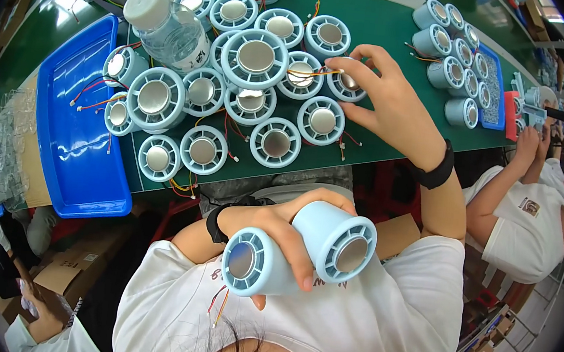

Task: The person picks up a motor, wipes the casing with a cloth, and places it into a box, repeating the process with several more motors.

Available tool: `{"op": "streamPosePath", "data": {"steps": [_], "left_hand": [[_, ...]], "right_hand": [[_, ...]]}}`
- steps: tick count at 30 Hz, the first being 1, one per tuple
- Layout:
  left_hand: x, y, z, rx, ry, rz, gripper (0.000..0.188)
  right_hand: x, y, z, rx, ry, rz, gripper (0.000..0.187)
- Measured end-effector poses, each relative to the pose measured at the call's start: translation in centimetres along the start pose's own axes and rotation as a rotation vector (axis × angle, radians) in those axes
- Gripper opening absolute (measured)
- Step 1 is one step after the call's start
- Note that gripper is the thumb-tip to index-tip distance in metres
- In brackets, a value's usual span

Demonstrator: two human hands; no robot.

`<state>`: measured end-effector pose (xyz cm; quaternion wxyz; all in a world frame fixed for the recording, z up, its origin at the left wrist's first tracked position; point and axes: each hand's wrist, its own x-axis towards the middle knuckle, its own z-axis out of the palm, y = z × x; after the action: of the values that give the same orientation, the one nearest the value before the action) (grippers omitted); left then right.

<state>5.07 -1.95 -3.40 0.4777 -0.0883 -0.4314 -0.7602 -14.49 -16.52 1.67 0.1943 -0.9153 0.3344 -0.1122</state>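
My left hand (pixel 282 229), close to my chest, is wrapped round two light-blue cylindrical housings with ribbed rims and silver discs. One housing (pixel 259 280) has thin wires hanging from it; the other housing (pixel 335 242) sits beside it, to the right. Over the table my right hand (pixel 388 94) has its fingers and thumb round a third housing (pixel 347 84) at the right edge of a cluster. Several like housings (pixel 275 141) stand around there, discs upward, with red, yellow and black wires ending in small white connectors. One housing (pixel 255 58) is raised above its neighbours.
A blue tray (pixel 81 155) lies at the left on the green table (pixel 394 54). A clear bottle (pixel 167 30) with a white cap stands among the housings. More housings (pixel 447 71) are grouped at the right beside another blue tray (pixel 499 96). A co-worker (pixel 514 221) sits at the right.
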Motion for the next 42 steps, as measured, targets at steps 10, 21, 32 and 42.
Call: {"op": "streamPosePath", "data": {"steps": [10, 21, 32, 42], "left_hand": [[-3.0, 1.5, -0.2, 0.197, 0.114, -0.03, 0.043], [-10.2, 6.8, 3.5, 1.469, 0.654, 0.086, 0.067], [-13.3, 5.7, 3.3, 1.477, 1.525, 0.223, 0.073], [-12.0, 4.3, 1.5, 1.737, 1.666, 0.007, 0.076]], "right_hand": [[-5.0, -8.7, -0.8, 0.601, -0.012, -0.17, 0.08], [-0.9, -12.7, 4.9, 0.371, 0.277, -0.075, 0.077], [-3.1, -13.3, 6.7, 0.414, 0.082, -0.055, 0.067], [-3.6, -12.9, 10.6, 0.248, 0.28, 0.004, 0.067]]}}
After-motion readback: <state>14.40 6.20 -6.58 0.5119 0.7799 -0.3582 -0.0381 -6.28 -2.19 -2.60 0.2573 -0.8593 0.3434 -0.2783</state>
